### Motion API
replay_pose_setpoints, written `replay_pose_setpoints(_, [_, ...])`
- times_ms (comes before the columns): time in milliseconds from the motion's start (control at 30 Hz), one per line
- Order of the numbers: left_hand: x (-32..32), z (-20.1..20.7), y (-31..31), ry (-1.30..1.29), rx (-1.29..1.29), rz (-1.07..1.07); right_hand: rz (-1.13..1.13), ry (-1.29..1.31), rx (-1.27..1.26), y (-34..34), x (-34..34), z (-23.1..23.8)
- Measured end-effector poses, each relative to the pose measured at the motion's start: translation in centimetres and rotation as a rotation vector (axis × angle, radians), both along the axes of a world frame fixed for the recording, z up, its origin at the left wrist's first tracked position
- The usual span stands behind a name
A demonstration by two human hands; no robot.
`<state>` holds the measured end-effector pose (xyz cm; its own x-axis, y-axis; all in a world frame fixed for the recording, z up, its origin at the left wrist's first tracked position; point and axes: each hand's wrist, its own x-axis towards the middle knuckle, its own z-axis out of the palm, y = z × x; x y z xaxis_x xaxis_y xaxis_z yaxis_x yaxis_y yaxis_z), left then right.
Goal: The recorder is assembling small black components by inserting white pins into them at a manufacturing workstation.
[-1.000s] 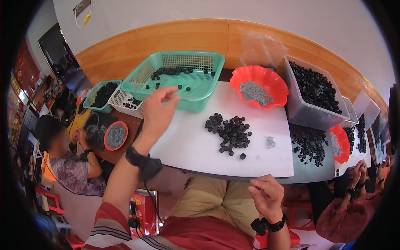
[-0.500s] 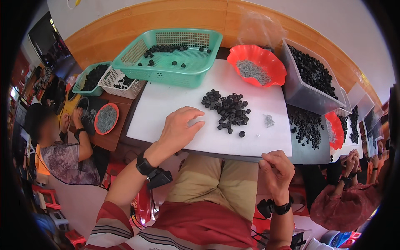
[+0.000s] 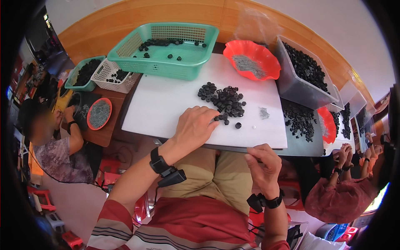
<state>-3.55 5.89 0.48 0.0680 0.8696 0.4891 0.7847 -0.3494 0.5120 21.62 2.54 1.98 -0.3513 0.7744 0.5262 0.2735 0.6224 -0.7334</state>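
On the white foam sheet lies a heap of small black knob-like parts. My left hand is at the heap's near left side, thumb and forefinger closed around one small black part at its edge. Just right of it sit a single round black part and a tiny pale piece. My right hand is held at the sheet's near edge, thumb and forefinger pinched together; whatever they hold is too small to make out. A little pile of thin grey metal pins lies beyond it.
A green basket with black parts stands at the back, beside a red scalloped bowl of grey pins. A clear bin of black parts is at right. Co-workers sit at left and right.
My left hand has moved right to the heap, its thumb and forefinger closing on a black part. My right hand stays pinched at the sheet's edge. The whole view has shifted slightly.
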Motion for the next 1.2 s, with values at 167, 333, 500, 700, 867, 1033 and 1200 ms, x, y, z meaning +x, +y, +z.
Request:
replay_pose_setpoints(167, [0.0, -0.2, 0.4, -0.031, -0.007, 0.003, -0.037, -0.038, 0.059, 0.5, 0.0, 0.4])
replay_pose_setpoints(333, [0.0, -0.1, -0.1, -0.117, -0.006, -0.063, -0.231, -0.126, 0.146, 3.1, 1.7, 0.6])
replay_pose_setpoints(500, [-0.1, -0.2, -0.1, -0.158, 0.008, -0.131, -0.3, -0.343, 0.107, 7.3, 3.3, 0.4])
replay_pose_setpoints(700, [-0.4, 0.1, -0.1, -0.286, -0.109, -0.132, -0.239, -0.568, 0.229, 10.6, 3.0, 0.9])
replay_pose_setpoints(867, [-0.6, 0.2, 0.1, -0.346, -0.17, -0.15, -0.209, -0.699, 0.251, 11.8, 2.7, 1.1])
replay_pose_setpoints(1033, [-0.8, 0.2, 0.2, -0.327, -0.177, -0.171, -0.16, -0.75, 0.212, 12.4, 2.9, 1.0])
replay_pose_setpoints(1200, [-0.9, 0.5, 0.0, -0.377, -0.201, -0.188, -0.126, -0.736, 0.135, 12.6, 2.8, 1.6])
